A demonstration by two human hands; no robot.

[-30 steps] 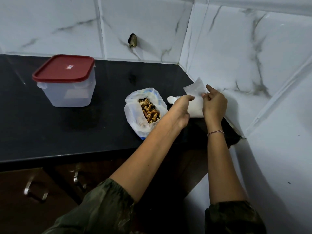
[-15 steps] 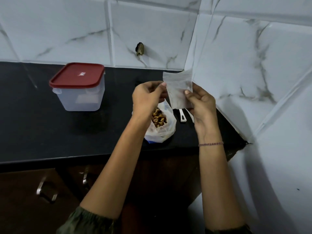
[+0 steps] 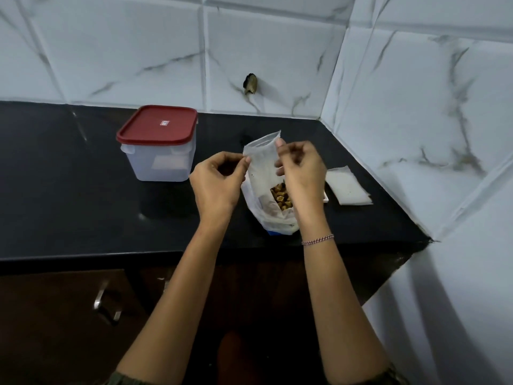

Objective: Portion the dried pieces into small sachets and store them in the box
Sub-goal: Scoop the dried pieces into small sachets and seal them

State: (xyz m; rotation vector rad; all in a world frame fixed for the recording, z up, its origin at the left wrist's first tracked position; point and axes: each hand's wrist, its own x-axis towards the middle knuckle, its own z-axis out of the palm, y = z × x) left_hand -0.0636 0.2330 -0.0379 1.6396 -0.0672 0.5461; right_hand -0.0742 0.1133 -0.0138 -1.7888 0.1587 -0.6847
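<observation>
A sachet [image 3: 262, 162] is pinched at its top edges by the left grip [image 3: 215, 187] and right grip [image 3: 301, 176] above the bag of dried pieces [image 3: 273, 222] on the worktop [image 3: 69, 190], so opening is judged in hand, and its mouth must be parted before filling.

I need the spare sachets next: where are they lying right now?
Head view: the spare sachets lie flat on the black counter, right of the right hand and the open bag, near the side wall.

we extend both forearms forward. our left hand [image 3: 214, 187] and right hand [image 3: 302, 173] each pinch an upper edge of the sachet [image 3: 262, 163], fingers curled.
</observation>
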